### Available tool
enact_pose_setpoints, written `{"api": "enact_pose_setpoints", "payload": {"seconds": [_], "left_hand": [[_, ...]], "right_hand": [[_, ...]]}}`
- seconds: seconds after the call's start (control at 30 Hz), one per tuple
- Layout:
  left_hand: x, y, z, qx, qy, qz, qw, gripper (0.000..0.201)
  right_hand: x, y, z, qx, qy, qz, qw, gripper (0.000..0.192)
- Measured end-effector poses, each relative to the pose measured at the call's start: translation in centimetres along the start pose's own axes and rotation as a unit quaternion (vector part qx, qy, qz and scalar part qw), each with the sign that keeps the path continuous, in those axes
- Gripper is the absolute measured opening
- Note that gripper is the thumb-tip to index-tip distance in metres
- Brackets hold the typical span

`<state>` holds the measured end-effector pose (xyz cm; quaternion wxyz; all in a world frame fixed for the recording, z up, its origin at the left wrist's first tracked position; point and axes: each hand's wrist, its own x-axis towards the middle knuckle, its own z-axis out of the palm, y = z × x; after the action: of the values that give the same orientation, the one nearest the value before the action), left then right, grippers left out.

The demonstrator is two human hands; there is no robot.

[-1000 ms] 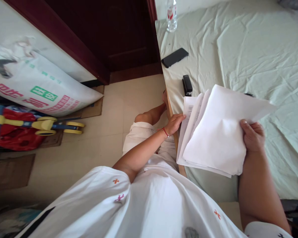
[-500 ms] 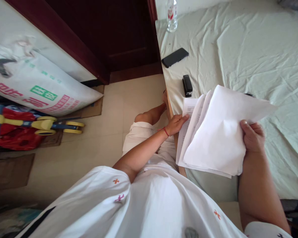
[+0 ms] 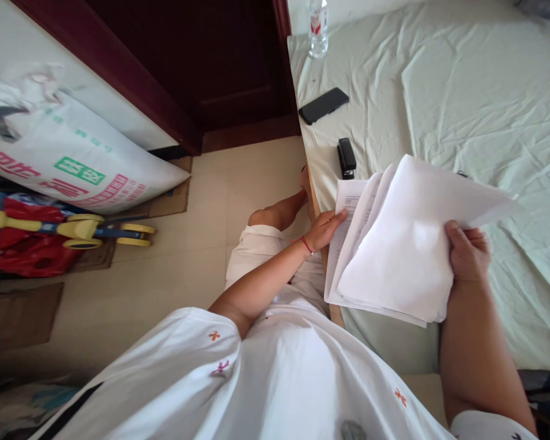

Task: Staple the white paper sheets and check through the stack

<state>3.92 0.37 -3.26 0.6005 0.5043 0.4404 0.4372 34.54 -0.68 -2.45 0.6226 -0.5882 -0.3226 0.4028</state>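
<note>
Several loose sheets of paper (image 3: 398,244) are fanned out over the near edge of the cloth-covered table. My left hand (image 3: 325,230) grips their left edge, thumb on top of a printed sheet and fingers hidden underneath. My right hand (image 3: 468,249) pinches the right side of the sheets, thumb above and fingers curled below. The top sheet looks blank and bends upward at its far side. Just beyond the papers a black stapler (image 3: 346,157) rests on the cloth. A small dark object (image 3: 462,175) peeks out behind the sheets, mostly hidden.
Farther back on the table (image 3: 467,98) lie a black phone (image 3: 323,106) and an upright clear bottle (image 3: 318,30). On the floor at left are a large white sack (image 3: 87,159), a yellow and blue toy vehicle (image 3: 82,230) and a red bag (image 3: 36,256). A dark door (image 3: 192,55) stands ahead.
The top sheet's far corner has shifted slightly to the right, and a bit more of the dark object behind shows. Both hands keep their hold on the papers.
</note>
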Motion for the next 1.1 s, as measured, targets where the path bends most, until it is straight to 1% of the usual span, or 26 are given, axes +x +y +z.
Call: {"api": "enact_pose_setpoints", "payload": {"seconds": [0.13, 0.23, 0.33, 0.53, 0.87, 1.1], "left_hand": [[0.0, 0.3, -0.1, -0.003, -0.014, 0.026, 1.000, 0.058], [0.0, 0.3, -0.2, 0.034, 0.002, 0.044, 0.998, 0.060], [0.0, 0.3, -0.1, 0.075, 0.016, 0.064, 0.995, 0.063], [-0.1, 0.4, 0.0, 0.112, 0.007, 0.089, 0.990, 0.059], [-0.1, 0.4, -0.1, 0.140, -0.004, 0.076, 0.987, 0.062], [-0.2, 0.6, -0.1, 0.106, 0.008, 0.054, 0.993, 0.064]], "right_hand": [[0.2, 0.5, 0.0, -0.002, -0.019, -0.044, 0.999, 0.036], [0.1, 0.5, 0.1, -0.019, -0.046, -0.064, 0.997, 0.035], [0.0, 0.6, -0.1, -0.029, -0.054, -0.065, 0.996, 0.035], [-0.1, 0.8, -0.3, -0.042, -0.060, -0.053, 0.996, 0.034], [-0.6, 0.5, 0.3, -0.036, -0.062, -0.048, 0.996, 0.035], [-1.2, -0.3, 1.1, -0.040, -0.061, -0.039, 0.997, 0.035]]}}
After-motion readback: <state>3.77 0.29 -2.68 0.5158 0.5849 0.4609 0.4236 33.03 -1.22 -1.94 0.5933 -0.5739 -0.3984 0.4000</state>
